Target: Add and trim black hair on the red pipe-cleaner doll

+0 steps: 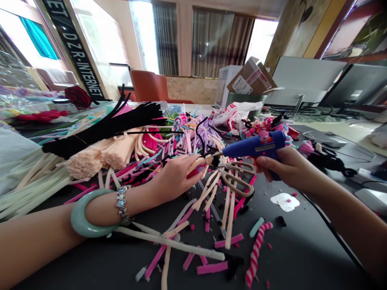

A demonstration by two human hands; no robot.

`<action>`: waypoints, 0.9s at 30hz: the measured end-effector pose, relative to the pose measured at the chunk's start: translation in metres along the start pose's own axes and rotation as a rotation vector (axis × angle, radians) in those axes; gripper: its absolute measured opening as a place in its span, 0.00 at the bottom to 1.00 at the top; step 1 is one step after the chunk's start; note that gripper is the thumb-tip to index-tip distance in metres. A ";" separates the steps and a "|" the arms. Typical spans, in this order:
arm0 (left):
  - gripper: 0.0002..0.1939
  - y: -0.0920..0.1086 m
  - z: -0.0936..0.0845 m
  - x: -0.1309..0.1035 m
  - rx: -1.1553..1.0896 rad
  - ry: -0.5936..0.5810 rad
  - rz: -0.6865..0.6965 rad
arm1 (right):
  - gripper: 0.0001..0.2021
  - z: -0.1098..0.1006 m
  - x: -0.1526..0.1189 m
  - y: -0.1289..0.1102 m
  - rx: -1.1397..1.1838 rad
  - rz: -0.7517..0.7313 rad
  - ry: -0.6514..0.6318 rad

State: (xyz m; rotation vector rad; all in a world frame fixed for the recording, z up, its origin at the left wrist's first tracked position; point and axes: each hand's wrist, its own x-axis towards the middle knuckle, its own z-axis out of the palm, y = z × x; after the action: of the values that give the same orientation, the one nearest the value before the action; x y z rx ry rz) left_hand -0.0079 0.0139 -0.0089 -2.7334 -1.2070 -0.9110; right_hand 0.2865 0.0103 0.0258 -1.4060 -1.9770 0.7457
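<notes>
Fingers of my left hand [173, 177] are wrapped round a small craft piece [198, 168] of cream and pink pipe cleaners, partly hidden by the hand. My right hand [279, 164] grips a blue hot glue gun [255, 146] by its handle. The gun points left, and its nozzle is at or very near the piece's dark end; I cannot tell whether they touch. Just below the nozzle lie scissors [237, 183] with beige handles, on top of cream pipe cleaners [231, 213]. A red-and-white twisted stick [256, 251] rests nearer to me.
Bundles of black [133, 119] and cream pipe cleaners [87, 161] are heaped on the left. Behind my hands lie a purple pile [205, 131] and a white plastic bag [237, 114]. A cardboard box [250, 78] and monitors [302, 80] stand at the back. The gun's cord [329, 229] runs under my right arm.
</notes>
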 end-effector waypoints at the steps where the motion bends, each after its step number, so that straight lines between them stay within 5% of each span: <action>1: 0.13 0.000 0.000 0.000 -0.001 -0.001 -0.001 | 0.24 0.000 0.000 0.000 -0.002 0.005 -0.012; 19: 0.14 0.000 0.000 -0.001 -0.030 0.027 0.025 | 0.25 0.007 0.005 0.000 0.304 0.035 -0.068; 27: 0.14 0.000 -0.002 -0.002 -0.018 0.017 0.029 | 0.28 0.011 0.006 -0.004 0.238 0.047 -0.030</action>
State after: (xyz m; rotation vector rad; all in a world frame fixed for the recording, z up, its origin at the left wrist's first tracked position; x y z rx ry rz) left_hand -0.0092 0.0121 -0.0083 -2.7441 -1.1586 -0.9449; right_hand 0.2739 0.0140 0.0224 -1.3088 -1.8143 0.9926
